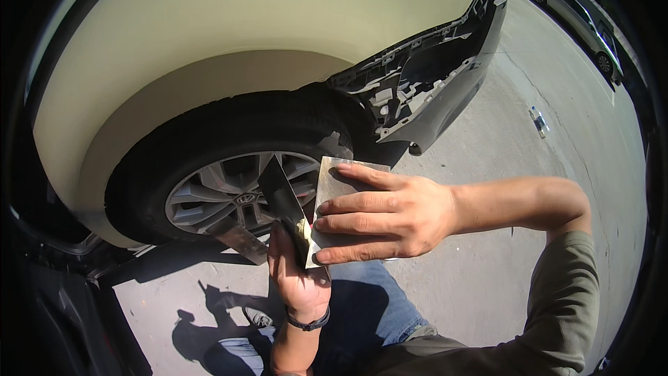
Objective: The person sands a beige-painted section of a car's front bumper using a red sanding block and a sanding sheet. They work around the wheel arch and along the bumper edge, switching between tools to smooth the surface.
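My right hand (386, 209) grips a thin metal spreader blade (339, 188), its fingers spread across the upper face. Below and to the left, my left hand (300, 277) holds a dark flat blade (282, 193) tilted upward. Yellowish paste, apparently body filler (302, 230), clings along that blade's right edge, where the two blades meet or nearly meet. Another flat metal piece (237, 240) juts out left of my left hand; its hold is hidden. Both hands are in front of a car wheel (245, 198), and a dark band circles my left wrist.
Above the wheel curves a pale cream body panel (235, 15). A grey bumper cover (449, 109) hangs partly apart from it, exposing brackets. A plastic bottle (539, 122) lies on the concrete ground (496, 292). Another car (574, 21) stands at the far upper right.
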Motion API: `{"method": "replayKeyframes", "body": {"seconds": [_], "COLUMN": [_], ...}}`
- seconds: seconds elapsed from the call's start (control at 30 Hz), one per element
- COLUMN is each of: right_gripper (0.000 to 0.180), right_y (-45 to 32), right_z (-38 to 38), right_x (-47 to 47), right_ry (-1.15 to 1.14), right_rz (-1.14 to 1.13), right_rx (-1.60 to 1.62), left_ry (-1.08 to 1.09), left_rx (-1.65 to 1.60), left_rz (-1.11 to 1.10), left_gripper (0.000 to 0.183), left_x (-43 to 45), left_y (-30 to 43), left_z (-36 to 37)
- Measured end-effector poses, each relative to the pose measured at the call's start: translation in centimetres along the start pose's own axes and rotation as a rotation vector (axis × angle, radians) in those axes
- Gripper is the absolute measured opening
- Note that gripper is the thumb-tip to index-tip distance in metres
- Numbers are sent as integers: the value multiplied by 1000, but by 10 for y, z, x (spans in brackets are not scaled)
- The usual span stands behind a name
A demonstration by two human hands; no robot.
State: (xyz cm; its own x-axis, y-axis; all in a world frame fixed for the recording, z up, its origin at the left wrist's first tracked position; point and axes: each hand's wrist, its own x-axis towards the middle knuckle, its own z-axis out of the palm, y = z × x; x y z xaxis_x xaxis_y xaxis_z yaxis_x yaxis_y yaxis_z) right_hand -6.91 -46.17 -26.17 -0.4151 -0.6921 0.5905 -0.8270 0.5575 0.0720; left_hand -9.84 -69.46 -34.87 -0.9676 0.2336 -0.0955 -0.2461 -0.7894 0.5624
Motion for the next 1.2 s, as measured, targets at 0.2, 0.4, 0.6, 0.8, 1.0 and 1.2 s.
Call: {"method": "replayKeyframes", "body": {"seconds": [0.2, 0.4, 0.6, 0.8, 1.0, 1.2], "right_gripper": [38, 33, 34, 34, 37, 40], "right_y": [91, 156, 169, 182, 183, 188], "right_z": [-67, -69, -72, -78, -88, -95], "right_x": [93, 164, 153, 78, 15, -38], "right_ry": [-99, 76, 105, -44, -152, -156], "right_rz": [-185, -225, -283, -309, -280, -220], "right_rx": [-615, -622, -547, -705, -787, -790], "left_ry": [-389, -250, -363, -368, -280, -283], "left_rx": [-174, 14, 14, -28, -44, -27], "left_rz": [149, 127, 127, 65, 26, -10], "left_gripper": [41, 29, 45, 41, 40, 38], "left_x": [21, 20, 34, 43, 44, 38], "left_y": [30, 25, 18, 11, 5, -1], "left_z": [1, 1, -5, -4, -5, -9]}}
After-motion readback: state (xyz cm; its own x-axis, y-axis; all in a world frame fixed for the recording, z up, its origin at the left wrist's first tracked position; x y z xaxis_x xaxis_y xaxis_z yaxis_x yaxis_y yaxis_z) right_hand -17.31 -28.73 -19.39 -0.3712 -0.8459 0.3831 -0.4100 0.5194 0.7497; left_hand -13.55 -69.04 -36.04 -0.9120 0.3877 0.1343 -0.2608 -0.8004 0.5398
